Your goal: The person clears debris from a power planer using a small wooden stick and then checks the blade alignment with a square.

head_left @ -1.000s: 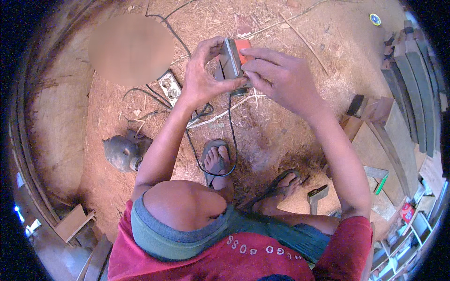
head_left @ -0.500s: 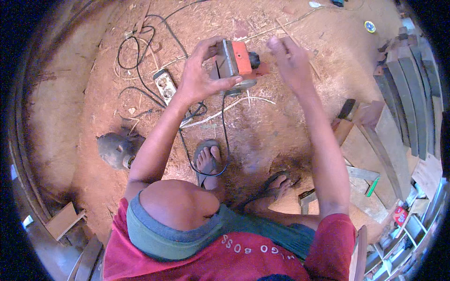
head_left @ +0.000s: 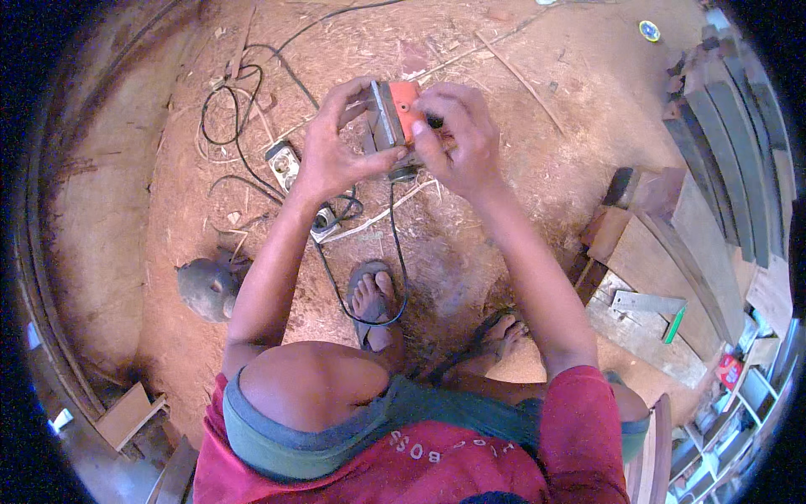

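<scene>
An orange electric planer (head_left: 405, 97) with a flat grey metal sole is held up off the ground in front of me. My left hand (head_left: 334, 155) grips it from the left, thumb under its near end and fingers around the far end. My right hand (head_left: 463, 139) is closed around the dark knob (head_left: 434, 120) on the planer's right side; the fingers hide much of it. A black cord (head_left: 394, 223) hangs from the planer and loops down past my left foot.
A socket strip (head_left: 284, 165) and tangled cable lie left of the planer. Further left sits a dark rounded object (head_left: 206, 288). On the right are curved wooden pieces (head_left: 729, 143), boards and a try square (head_left: 651, 303) with a green edge. Shavings and thin sticks litter the dirt floor.
My right hand has come in from the right and closed on the planer's knob. My left hand and the planer have shifted slightly left.
</scene>
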Demonstrator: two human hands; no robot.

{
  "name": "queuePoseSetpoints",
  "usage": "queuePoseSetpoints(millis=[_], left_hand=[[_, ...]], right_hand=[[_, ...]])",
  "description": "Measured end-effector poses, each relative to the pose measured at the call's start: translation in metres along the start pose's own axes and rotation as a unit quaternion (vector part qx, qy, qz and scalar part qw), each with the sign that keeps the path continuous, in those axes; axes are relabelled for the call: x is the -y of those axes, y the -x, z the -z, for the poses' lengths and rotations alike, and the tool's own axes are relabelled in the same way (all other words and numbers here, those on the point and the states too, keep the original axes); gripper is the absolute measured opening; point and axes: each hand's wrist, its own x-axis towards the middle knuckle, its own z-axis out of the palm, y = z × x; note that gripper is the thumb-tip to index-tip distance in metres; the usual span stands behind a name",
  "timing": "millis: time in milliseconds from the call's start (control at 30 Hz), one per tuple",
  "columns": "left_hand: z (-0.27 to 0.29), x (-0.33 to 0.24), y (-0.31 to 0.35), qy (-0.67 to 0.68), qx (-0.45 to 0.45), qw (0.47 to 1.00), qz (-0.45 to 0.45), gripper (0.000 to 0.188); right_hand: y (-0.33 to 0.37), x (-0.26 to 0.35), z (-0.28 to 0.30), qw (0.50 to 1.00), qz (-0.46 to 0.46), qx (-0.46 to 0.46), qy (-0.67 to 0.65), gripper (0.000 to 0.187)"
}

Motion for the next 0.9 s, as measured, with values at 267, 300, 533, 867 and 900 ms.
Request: queuePoseSetpoints(millis=[267, 300, 533, 867, 900], left_hand=[[0.005, 0.007, -0.006, -0.019, 0.016, 1.000, -0.003, 0.086], [0.005, 0.007, -0.007, -0.021, 0.016, 1.000, -0.001, 0.086], [0.003, 0.005, -0.007, -0.033, 0.017, 0.999, -0.020, 0.085], [-0.001, 0.003, -0.011, -0.008, 0.019, 1.000, 0.018, 0.087], [-0.001, 0.003, -0.009, -0.011, 0.016, 1.000, 0.023, 0.087]], right_hand=[[-0.016, -0.005, 0.020, 0.950, 0.252, 0.137, 0.126, 0.031], [-0.019, -0.006, 0.021, 0.950, 0.251, 0.136, 0.124, 0.031], [-0.022, -0.004, 0.026, 0.938, 0.277, 0.182, 0.098, 0.029], [0.002, -0.028, 0.027, 0.994, 0.066, 0.030, 0.086, 0.036], [0.007, -0.035, 0.025, 0.994, 0.065, 0.033, 0.080, 0.036]])
